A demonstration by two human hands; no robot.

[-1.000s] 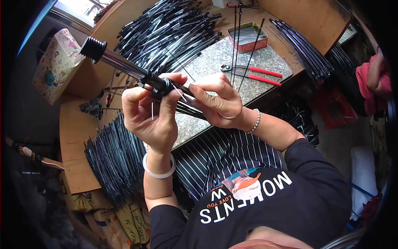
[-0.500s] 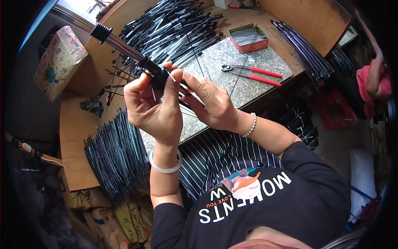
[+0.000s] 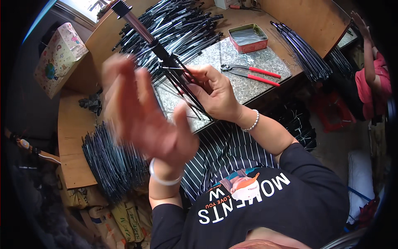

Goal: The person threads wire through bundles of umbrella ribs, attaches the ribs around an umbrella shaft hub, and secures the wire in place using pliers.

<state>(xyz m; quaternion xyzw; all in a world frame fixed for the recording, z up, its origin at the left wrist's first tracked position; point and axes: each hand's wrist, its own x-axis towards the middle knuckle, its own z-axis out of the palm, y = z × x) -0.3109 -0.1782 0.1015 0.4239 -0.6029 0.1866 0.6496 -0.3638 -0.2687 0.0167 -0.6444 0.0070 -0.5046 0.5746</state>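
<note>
My right hand (image 3: 217,93) is closed around the thin black ribs of an umbrella frame (image 3: 161,52). The frame slants up to the far left, its metal shaft ending in a dark ridged piece at the top. A short bright wire pokes out sideways near the black hub. My left hand (image 3: 145,116), smeared by motion, is apart from the hub with its fingers spread and nothing visible in them. Beneath the frame lies a speckled grey board (image 3: 215,62). Nippers with red handles (image 3: 259,74) rest on that board, to the right of my right hand.
A red tin (image 3: 249,48) of thin wires stands at the board's far edge. Dark rib frames form a pile (image 3: 178,31) at the back, a stack (image 3: 112,159) at the left and a bundle (image 3: 306,58) at the right. Another person in pink (image 3: 375,79) is at far right.
My left hand has let go of the frame's hub and moved left, its fingers spreading. The frame has shifted right, still in my right hand. The other person's arm has moved.
</note>
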